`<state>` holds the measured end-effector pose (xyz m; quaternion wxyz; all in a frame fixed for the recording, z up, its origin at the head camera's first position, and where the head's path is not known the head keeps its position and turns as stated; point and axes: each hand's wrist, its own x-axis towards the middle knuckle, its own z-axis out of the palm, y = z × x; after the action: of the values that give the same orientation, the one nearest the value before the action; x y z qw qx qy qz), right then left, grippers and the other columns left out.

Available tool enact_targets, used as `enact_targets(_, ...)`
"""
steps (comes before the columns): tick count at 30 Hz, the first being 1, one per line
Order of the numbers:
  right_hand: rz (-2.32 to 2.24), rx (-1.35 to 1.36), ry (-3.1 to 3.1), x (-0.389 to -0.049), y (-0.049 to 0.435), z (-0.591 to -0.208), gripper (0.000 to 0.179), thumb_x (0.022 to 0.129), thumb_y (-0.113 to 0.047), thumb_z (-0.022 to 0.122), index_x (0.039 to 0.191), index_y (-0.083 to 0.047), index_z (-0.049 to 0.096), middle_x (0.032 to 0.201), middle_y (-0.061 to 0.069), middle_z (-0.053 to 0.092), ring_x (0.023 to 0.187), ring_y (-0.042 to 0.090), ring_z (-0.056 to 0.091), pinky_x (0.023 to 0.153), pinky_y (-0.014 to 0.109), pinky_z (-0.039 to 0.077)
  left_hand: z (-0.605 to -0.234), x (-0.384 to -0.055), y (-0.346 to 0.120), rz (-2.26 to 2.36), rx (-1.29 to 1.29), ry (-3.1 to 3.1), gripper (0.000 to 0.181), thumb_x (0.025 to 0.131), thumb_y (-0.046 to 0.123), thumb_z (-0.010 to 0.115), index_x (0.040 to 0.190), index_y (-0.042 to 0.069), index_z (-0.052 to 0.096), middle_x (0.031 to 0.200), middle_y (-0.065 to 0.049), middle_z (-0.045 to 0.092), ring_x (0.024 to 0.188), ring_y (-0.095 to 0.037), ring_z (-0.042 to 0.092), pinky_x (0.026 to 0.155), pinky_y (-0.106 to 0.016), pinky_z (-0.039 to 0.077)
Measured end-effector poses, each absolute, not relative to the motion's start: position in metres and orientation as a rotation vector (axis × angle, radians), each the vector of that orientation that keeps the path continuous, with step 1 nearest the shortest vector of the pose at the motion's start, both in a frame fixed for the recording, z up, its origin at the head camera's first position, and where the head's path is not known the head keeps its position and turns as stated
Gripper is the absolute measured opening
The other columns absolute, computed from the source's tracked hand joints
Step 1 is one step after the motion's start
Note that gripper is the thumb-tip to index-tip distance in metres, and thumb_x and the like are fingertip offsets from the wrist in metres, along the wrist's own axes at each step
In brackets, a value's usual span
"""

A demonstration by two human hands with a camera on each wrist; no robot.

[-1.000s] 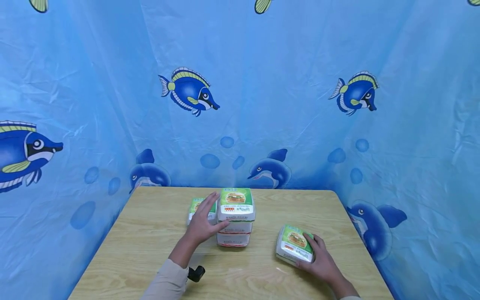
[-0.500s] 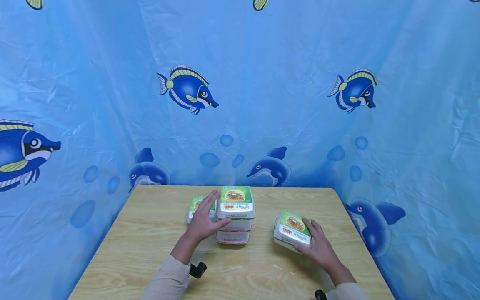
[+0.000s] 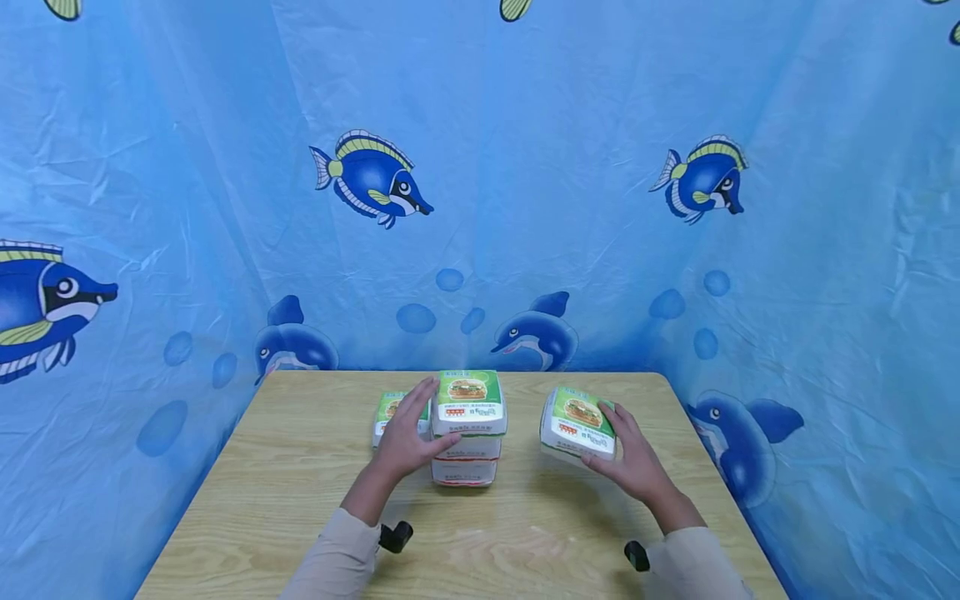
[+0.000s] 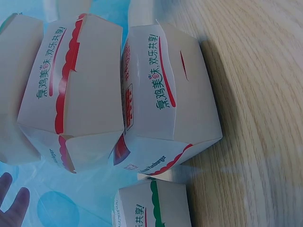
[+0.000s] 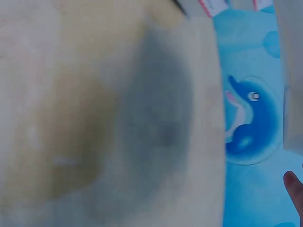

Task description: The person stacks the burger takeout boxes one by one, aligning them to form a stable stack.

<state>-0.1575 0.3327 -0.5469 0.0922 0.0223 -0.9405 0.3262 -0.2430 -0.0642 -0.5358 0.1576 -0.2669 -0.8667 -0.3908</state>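
Three burger boxes stand stacked on the wooden table, a green-lidded burger box (image 3: 469,408) on top of two with red trim (image 4: 71,85). My left hand (image 3: 405,442) lies at the stack's near left corner, fingers straight along the left side of the top box and thumb across its front. Raised over the table, another green-lidded burger box (image 3: 576,423) is gripped in my right hand (image 3: 630,462), fingers on its right side and thumb at its front. It tilts slightly. The right wrist view catches only an edge of this box (image 5: 293,71) and a fingertip.
Beside the stack, partly behind my left hand, a single green-trimmed burger box (image 4: 165,201) rests on the table (image 3: 300,500). A blue curtain (image 3: 480,167) printed with fish and dolphins hangs around the table's back and sides.
My right hand has lifted its burger box off the table and carried it farther back and slightly left. My left hand stays at the stack.
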Motion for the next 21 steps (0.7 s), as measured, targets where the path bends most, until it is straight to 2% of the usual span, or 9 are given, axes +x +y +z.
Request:
enact_targets(6,0.994,0.079,-2.741,-0.172,0.334,-0.518,0.100,0.079,-0.052,0.075,0.157,-0.023,0.020,0.157,0.022,0.016,0.134,0.051,0.027,0.092,0.073,0.033,-0.533,-0.244,-0.062,-1.133,-0.780,-2.468,0.096,0.077,0.064,0.071,0.153,0.021,0.034,0.154,-0.006,0.034,0.138,-0.032,0.034,0.100,-0.064,0.034)
enact_targets(10,1.051,0.111,-2.685,-0.178,0.330,-0.504,0.101,0.080,-0.049,0.076,0.158,-0.025,0.017,0.159,0.017,0.014,0.136,0.047,0.027,0.095,0.072,0.032,-0.532,-0.245,-0.061,-1.133,-0.772,-2.494,0.095,0.077,0.066,0.070,0.153,0.023,0.033,0.155,-0.004,0.034,0.139,-0.030,0.032,0.102,-0.061,0.035)
enact_targets(15,1.134,0.131,-2.617,-0.183,0.324,-0.493,0.106,0.079,-0.046,0.078,0.158,-0.023,0.010,0.158,0.013,0.017,0.137,0.040,0.029,0.102,0.063,0.034,-0.533,-0.244,-0.060,-1.144,-0.763,-2.519,0.095,0.077,0.069,0.068,0.153,0.026,0.032,0.155,-0.003,0.033,0.140,-0.029,0.031,0.103,-0.061,0.034)
enact_targets(21,1.177,0.097,-2.623,-0.185,0.317,-0.481,0.112,0.078,-0.049,0.078,0.158,-0.019,0.005,0.160,0.014,0.014,0.140,0.040,0.023,0.105,0.061,0.032,-0.534,-0.243,-0.059,-1.137,-0.755,-2.520,0.095,0.076,0.069,0.068,0.153,0.027,0.033,0.155,-0.004,0.033,0.140,-0.029,0.031,0.102,-0.061,0.034)
